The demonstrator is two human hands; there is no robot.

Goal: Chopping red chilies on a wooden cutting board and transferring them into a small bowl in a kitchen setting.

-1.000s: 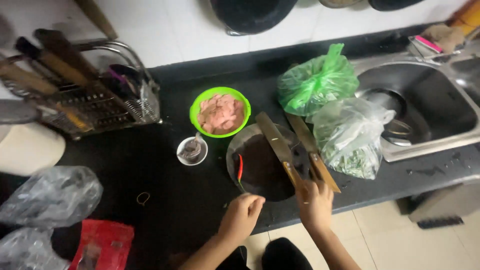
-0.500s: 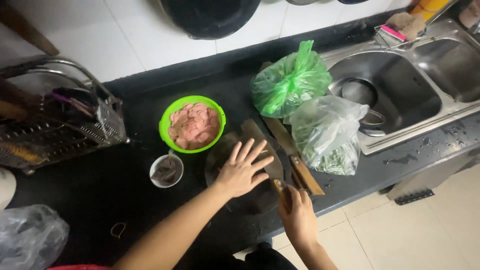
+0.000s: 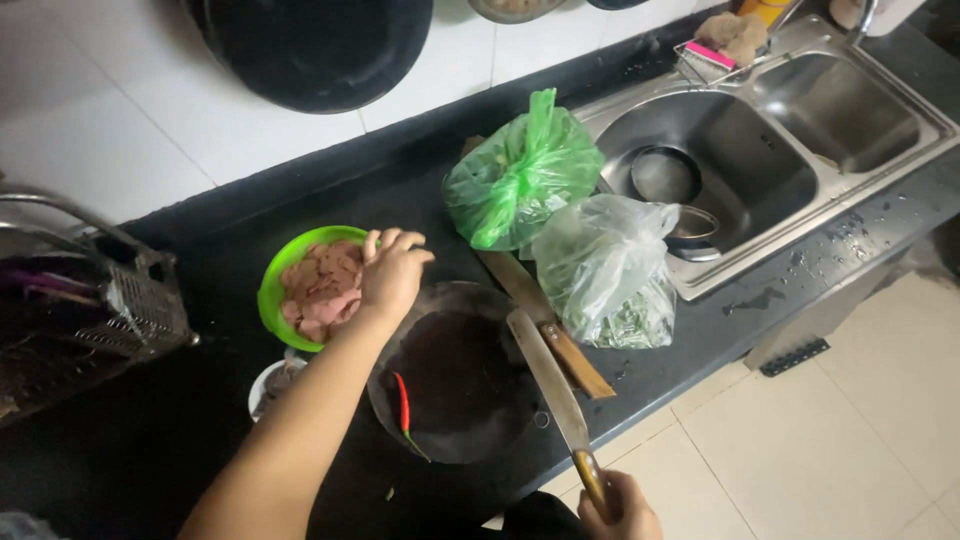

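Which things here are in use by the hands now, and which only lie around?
In use:
left hand over the green bowl of sliced meat
right hand holding the knife
round dark board with red chilli

Lying about:
green bag
clear bag of greens
sink
dish rack
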